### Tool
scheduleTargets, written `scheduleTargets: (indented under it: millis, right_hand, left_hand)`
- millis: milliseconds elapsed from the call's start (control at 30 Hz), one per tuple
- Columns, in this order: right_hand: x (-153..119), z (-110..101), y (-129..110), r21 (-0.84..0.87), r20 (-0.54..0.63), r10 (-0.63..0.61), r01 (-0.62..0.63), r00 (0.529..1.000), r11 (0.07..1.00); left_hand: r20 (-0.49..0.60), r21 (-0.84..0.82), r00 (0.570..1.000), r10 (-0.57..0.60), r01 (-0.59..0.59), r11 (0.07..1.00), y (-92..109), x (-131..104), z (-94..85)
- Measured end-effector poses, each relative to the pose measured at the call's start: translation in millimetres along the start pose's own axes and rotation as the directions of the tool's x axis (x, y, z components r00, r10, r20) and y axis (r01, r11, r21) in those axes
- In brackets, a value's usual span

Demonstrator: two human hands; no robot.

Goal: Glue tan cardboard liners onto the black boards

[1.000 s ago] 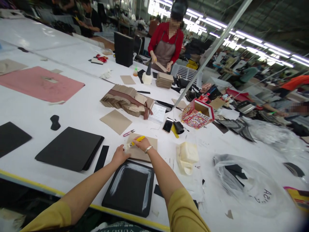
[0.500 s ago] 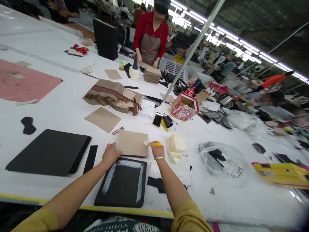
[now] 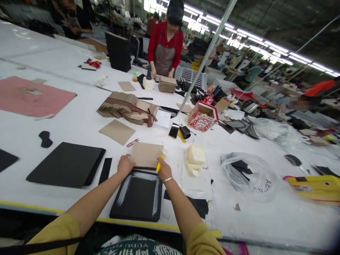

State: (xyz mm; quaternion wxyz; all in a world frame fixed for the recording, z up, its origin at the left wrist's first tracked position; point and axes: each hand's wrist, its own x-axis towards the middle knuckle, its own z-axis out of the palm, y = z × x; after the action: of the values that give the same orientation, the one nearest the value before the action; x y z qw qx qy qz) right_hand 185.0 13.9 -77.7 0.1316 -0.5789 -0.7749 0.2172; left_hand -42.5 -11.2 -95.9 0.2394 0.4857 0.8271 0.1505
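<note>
Seen from a head-worn camera, two bare forearms in mustard-yellow sleeves reach over a long white bench [image 3: 79, 120]. The left hand [image 3: 124, 165] lies with its fingers curled on the near left corner of a flat tan cardboard rectangle [image 3: 147, 155], holding it down. The right hand [image 3: 164, 170] is closed around a small yellow-handled brush [image 3: 159, 164], whose tip touches the card's near right edge. Just nearer the body, touching the card's near edge, lies a flat black rectangular panel [image 3: 138, 195] with white glue streaks brushed along its top, left and right borders; it sits close to the bench's near edge. To the right of the brush stands a cream-coloured plastic glue tub [image 3: 195, 159]. To the left rests a stack of black sheets [image 3: 66, 164], with a narrow black strip [image 3: 105, 170] beside it. Beyond the card lie small pink snips [image 3: 132, 142], a loose tan sheet [image 3: 117, 131] and a tied bundle of tan card pieces [image 3: 127, 108]. At the far edge, a person in a red top and brown apron [image 3: 165, 51] handles another tan stack [image 3: 167, 84]
</note>
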Motion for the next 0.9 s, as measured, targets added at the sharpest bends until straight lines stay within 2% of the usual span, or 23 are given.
scheduleTargets:
  millis: [100, 167, 333, 500, 633, 733, 833, 900]
  right_hand:
    - [-2, 16, -8, -0.22, 0.13, -0.08, 0.108, 0.988, 0.969]
    - [-5, 19, -11, -0.285, 0.15, -0.093, 0.133, 0.984, 0.949]
    - [-11, 18, -13, -0.351, 0.154, -0.131, 0.178, 0.979, 0.919]
    - [-12, 19, -16, -0.354, 0.154, -0.13, 0.177, 0.98, 0.918]
    - [-12, 15, -20, -0.331, 0.176, -0.078, 0.133, 0.981, 0.934]
    - [-9, 9, -25, -0.277, 0.159, 0.01, 0.035, 0.987, 0.96]
    - [-1, -1, -37, -0.159, 0.11, 0.105, -0.087, 0.988, 0.983]
    - [4, -10, -52, -0.058, 0.034, 0.121, -0.119, 0.992, 0.991]
  left_hand:
    - [0.034, -0.115, 0.997, -0.064, 0.067, 0.991, -4, 7, -3.8]
    - [0.037, -0.148, 0.997, -0.074, 0.078, 0.986, -7, 9, -7.6]
    - [0.038, -0.276, 0.997, -0.064, 0.072, 0.958, -6, 5, -13.3]
    - [0.047, -0.463, 0.991, -0.124, 0.131, 0.876, -1, 0, -15.8]
    - [0.117, -0.636, 0.982, -0.148, 0.188, 0.749, 10, -5, -25.1]
    - [0.162, -0.725, 0.981, -0.111, 0.194, 0.66, 19, -15, -31.9]
    - [0.151, -0.787, 0.986, -0.066, 0.16, 0.595, 27, -29, -34.1]
    - [0.1, -0.828, 0.994, -0.035, 0.103, 0.55, 32, -38, -34.5]
